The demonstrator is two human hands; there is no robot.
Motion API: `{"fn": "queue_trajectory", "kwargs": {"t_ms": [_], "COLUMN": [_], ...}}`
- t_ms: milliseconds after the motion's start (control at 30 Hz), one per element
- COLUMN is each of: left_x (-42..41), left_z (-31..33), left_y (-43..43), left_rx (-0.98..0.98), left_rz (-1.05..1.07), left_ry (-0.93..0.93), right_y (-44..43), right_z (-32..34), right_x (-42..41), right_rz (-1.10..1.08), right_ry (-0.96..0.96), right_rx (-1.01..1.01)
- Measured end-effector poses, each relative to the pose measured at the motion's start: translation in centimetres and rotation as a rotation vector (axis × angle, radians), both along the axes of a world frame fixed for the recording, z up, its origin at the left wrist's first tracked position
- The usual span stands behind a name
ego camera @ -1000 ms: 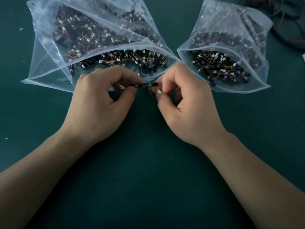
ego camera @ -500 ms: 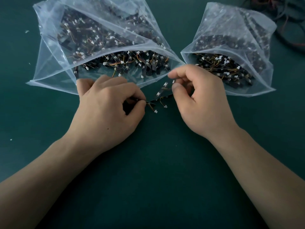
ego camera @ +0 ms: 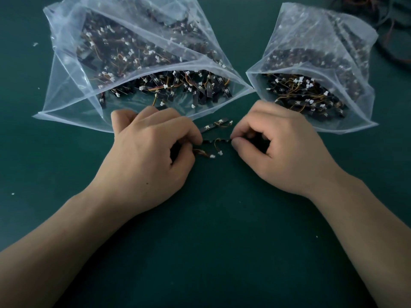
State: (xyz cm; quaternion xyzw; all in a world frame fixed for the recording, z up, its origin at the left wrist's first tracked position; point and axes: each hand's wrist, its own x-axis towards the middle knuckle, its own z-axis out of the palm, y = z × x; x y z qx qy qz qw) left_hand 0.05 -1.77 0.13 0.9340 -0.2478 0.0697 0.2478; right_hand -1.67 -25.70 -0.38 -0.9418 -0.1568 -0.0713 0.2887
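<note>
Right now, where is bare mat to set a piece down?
Bare mat between the forearms, nearer than left hand and right hand; also left of the left bag. Crowded: between the hands and the right bag, around the pinched wired strip and a loose strip.

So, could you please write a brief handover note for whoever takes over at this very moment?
Left hand: pinches one end of a tangled wired strip.
Right hand: pinches its other end.
A second strip lies loose on the green mat just beyond them.
Done: these pieces are out of the bags.
Left: probably untangling them; the large bag and the small bag, both open, hold many more.
</note>
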Motion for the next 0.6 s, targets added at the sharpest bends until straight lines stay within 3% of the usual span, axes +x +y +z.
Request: {"fn": "queue_trajectory", "kwargs": {"t_ms": [233,600], "left_x": [-0.71,-0.75], "left_z": [0.63,0.22], "left_y": [0.05,0.03], "left_rx": [0.097,0.011], "left_rz": [0.057,0.038], "left_ry": [0.007,0.079], "right_y": [0.09,0.10], "right_z": [0.55,0.18], "right_x": [-0.17,-0.20], "right_rz": [0.088,0.085], "right_ry": [0.007,-0.022], "right_rx": [-0.084,-0.077]}}
